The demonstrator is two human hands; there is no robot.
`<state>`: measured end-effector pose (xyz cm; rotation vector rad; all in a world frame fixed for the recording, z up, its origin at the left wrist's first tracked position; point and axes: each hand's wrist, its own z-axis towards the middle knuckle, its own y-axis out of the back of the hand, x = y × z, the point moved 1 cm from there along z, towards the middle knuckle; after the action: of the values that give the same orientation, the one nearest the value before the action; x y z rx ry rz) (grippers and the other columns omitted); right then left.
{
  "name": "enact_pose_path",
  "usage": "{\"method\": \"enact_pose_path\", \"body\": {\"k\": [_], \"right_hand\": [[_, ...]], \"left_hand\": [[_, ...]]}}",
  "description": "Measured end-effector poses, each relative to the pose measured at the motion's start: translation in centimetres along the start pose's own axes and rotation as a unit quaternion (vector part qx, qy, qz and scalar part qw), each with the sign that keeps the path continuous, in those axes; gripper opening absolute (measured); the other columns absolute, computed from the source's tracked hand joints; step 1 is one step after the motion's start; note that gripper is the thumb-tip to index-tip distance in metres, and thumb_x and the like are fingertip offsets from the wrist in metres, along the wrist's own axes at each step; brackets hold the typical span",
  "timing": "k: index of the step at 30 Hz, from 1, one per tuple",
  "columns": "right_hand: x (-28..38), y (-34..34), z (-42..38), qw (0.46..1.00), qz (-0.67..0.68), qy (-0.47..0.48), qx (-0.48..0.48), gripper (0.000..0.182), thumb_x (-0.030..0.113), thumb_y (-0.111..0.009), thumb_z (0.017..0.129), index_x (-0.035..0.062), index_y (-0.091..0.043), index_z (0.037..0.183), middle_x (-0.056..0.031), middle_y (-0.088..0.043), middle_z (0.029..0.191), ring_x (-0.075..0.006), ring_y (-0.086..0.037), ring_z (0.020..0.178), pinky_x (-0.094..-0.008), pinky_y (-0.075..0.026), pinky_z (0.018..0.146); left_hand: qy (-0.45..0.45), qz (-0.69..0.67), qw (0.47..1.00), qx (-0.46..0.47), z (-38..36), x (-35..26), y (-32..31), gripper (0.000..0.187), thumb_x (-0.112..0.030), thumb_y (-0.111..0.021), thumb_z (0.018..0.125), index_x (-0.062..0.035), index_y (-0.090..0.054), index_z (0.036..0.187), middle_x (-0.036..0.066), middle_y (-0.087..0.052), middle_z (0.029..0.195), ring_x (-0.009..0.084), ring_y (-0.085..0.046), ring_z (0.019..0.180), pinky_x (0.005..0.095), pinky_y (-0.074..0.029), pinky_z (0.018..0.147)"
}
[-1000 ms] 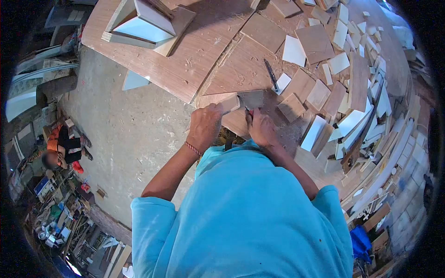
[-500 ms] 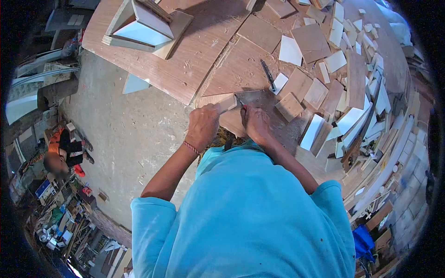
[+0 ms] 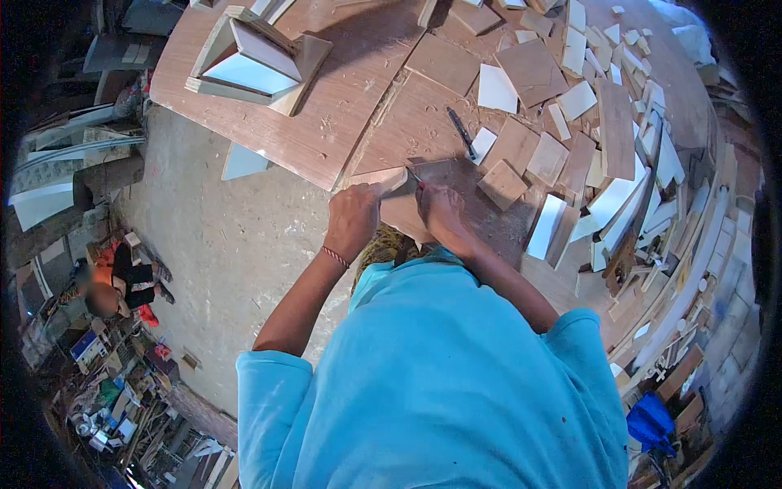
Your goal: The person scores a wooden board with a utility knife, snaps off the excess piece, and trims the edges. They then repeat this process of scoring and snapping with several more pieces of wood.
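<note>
While the L hand is closed on a small wood block near the front edge of the bench, the R hand grips a slim tool w/ some red on it, tip by the block's R end (contact unclear, poss. touching). Black pen lies beyond R hand; wood offcuts strewn to its R.

The head camera looks forward and down from close above the blue shirt.
</note>
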<state>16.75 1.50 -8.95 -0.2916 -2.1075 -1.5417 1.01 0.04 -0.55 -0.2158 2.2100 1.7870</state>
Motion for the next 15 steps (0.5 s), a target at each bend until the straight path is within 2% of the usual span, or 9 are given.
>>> {"method": "enact_pose_path", "body": {"k": [2,5,9,11,15], "right_hand": [[0.6,1.2,0.5,0.993,0.038,-0.053,0.101,0.025,0.022,-0.046,0.079,0.0001,-0.058,0.078,-0.0212,-0.059,0.071,-0.0372,-0.059,0.069,-0.0459,-0.046,0.059],[1.2,3.1,-0.4,0.994,0.039,-0.045,0.090,0.027,0.023,-0.044,0.081,0.0013,-0.058,0.073,-0.0234,-0.057,0.065,-0.0370,-0.058,0.064,-0.0463,-0.046,0.057],[0.5,2.5,-1.2,0.998,0.033,-0.019,0.055,0.028,0.024,-0.044,0.081,0.0002,-0.057,0.074,-0.0245,-0.056,0.067,-0.0378,-0.058,0.065,-0.0472,-0.045,0.058],[0.7,2.9,-0.8,0.995,0.020,-0.019,0.095,0.023,0.019,-0.044,0.079,0.0009,-0.055,0.088,-0.0225,-0.058,0.074,-0.0379,-0.058,0.071,-0.0454,-0.046,0.061],[-0.2,1.4,-0.5,0.990,0.045,-0.039,0.125,0.023,0.019,-0.044,0.080,0.0027,-0.053,0.092,-0.0227,-0.058,0.075,-0.0387,-0.058,0.072,-0.0467,-0.046,0.061]], "left_hand": [[-0.008,-0.020,0.999,-0.030,0.0,0.0,0.2,0.009,-0.008,-0.055,0.069,-0.0075,-0.058,0.078,0.011,-0.058,0.068,0.0287,-0.057,0.064,0.0388,-0.045,0.056],[-0.008,-0.013,1.000,-0.011,0.2,0.1,0.4,0.007,-0.008,-0.056,0.069,-0.0080,-0.059,0.075,0.011,-0.059,0.068,0.0287,-0.057,0.064,0.0384,-0.045,0.056],[-0.002,-0.018,1.000,-0.014,0.1,0.4,-0.2,0.007,-0.008,-0.057,0.068,-0.0077,-0.059,0.075,0.012,-0.059,0.070,0.0282,-0.058,0.065,0.0380,-0.045,0.057],[-0.004,-0.020,0.999,-0.029,0.0,0.6,-0.5,0.010,-0.008,-0.058,0.068,-0.0075,-0.060,0.078,0.012,-0.060,0.071,0.0276,-0.058,0.066,0.0378,-0.045,0.056],[-0.002,0.006,1.000,-0.003,-0.3,0.2,-0.4,0.014,-0.008,-0.056,0.070,-0.0079,-0.060,0.083,0.012,-0.060,0.074,0.0269,-0.058,0.066,0.0370,-0.046,0.055]]}}
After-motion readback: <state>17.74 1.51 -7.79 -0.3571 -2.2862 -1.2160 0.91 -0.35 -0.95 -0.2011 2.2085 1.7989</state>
